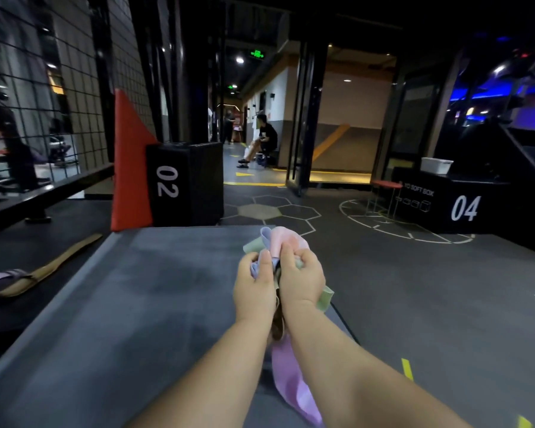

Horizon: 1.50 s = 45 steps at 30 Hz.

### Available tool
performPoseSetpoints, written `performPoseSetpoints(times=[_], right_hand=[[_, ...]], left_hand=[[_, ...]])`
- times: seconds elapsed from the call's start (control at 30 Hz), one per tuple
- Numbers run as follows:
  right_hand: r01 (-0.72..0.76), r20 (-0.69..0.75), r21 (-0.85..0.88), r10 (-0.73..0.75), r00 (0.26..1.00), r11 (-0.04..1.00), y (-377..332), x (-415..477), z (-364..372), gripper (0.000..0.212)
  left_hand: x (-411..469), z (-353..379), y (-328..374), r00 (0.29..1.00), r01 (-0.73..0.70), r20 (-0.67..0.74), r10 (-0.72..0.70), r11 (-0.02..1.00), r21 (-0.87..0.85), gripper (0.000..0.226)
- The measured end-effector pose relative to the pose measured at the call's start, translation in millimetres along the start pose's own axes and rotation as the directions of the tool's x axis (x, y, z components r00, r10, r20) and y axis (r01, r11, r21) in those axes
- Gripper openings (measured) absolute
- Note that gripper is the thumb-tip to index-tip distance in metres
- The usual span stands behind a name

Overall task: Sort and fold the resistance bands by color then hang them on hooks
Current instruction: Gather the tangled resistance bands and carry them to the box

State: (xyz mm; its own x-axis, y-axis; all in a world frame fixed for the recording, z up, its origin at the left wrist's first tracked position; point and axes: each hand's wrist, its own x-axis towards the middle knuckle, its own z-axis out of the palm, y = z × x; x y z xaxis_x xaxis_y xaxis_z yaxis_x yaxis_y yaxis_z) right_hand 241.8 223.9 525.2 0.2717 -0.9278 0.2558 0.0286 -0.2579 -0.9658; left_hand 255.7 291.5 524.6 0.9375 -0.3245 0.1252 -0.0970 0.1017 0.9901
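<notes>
Both hands grip one bundle of resistance bands (283, 239) over the right edge of a grey padded platform (136, 304). The fingers of the left hand (254, 285) and the right hand (303, 279) are curled tightly around it. A purple band (291, 381) hangs down between the forearms. Far to the left, a tan band (53, 267) lies on the dark floor.

"02" marks the left black box (184, 183); "04" and "SOFT BOX" mark the right black box (445, 208)
</notes>
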Motion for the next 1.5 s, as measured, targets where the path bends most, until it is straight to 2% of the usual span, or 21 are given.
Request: performPoseSetpoints(times=[0.17, 0.3, 0.4, 0.5, 0.57, 0.67, 0.73, 0.77, 0.83, 0.9, 1.0, 1.1, 1.23, 1.5], right_hand=[[0.036, 0.117, 0.041, -0.04, 0.992, 0.999, -19, -6, 54, 0.043], [0.032, 0.183, 0.068, -0.044, 0.982, 0.997, -16, -4, 80, 0.046], [0.034, 0.249, -0.003, -0.033, 0.968, 0.999, 10, -1, 85, 0.041], [0.089, 0.326, -0.214, -0.015, 0.945, 0.973, 58, 4, 82, 0.035], [0.169, 0.428, -0.407, 0.025, 0.903, 0.898, 88, 5, 75, 0.032], [0.249, 0.442, -0.645, 0.087, 0.893, 0.722, 115, 5, 60, 0.039], [0.319, 0.415, -0.765, 0.049, 0.909, 0.56, 117, 4, 53, 0.041], [0.347, 0.414, -0.783, 0.016, 0.91, 0.516, 114, 3, 50, 0.042], [0.4, 0.453, -0.753, -0.029, 0.891, 0.522, 115, 3, 48, 0.042], [0.445, 0.534, -0.691, -0.013, 0.846, 0.57, 121, 5, 45, 0.042], [0.442, 0.618, -0.639, 0.078, 0.782, 0.629, 133, 8, 41, 0.047], [0.395, 0.638, -0.658, 0.197, 0.745, 0.641, 145, 9, 42, 0.049], [0.357, 0.62, -0.694, 0.267, 0.737, 0.625, 159, 10, 42, 0.051], [0.396, 0.639, -0.681, 0.236, 0.732, 0.615, 172, 13, 46, 0.051]], left_hand=[[45, -35, -1, 0.979, -0.125, -0.155, 0.135, 0.99, 0.072, 0.017], [71, -55, -8, 0.954, -0.197, -0.181, 0.239, 0.954, 0.225, 0.023], [75, -59, -28, 0.968, -0.115, -0.175, 0.18, 0.937, 0.329, 0.027], [72, -59, -66, 0.988, -0.015, -0.136, 0.078, 0.911, 0.412, 0.028], [71, -59, -96, 0.993, 0.082, -0.119, -0.019, 0.829, 0.553, 0.039], [69, -57, -124, 0.968, 0.237, -0.136, -0.21, 0.593, 0.77, 0.062], [67, -55, -129, 0.966, 0.224, -0.118, -0.229, 0.522, 0.823, 0.068], [66, -54, -130, 0.975, 0.186, -0.092, -0.204, 0.509, 0.84, 0.067], [66, -51, -132, 0.987, 0.102, -0.025, -0.158, 0.499, 0.861, 0.065], [64, -48, -136, 0.989, 0.056, 0.016, -0.146, 0.48, 0.875, 0.063], [61, -45, -144, 0.989, 0.02, 0.048, -0.141, 0.444, 0.896, 0.059], [60, -44, -151, 0.99, -0.014, 0.07, -0.123, 0.412, 0.911, 0.058], [61, -42, -161, 0.991, -0.037, 0.082, -0.105, 0.37, 0.928, 0.059], [67, -36, -177, 0.991, -0.048, 0.085, -0.103, 0.322, 0.945, 0.058]])
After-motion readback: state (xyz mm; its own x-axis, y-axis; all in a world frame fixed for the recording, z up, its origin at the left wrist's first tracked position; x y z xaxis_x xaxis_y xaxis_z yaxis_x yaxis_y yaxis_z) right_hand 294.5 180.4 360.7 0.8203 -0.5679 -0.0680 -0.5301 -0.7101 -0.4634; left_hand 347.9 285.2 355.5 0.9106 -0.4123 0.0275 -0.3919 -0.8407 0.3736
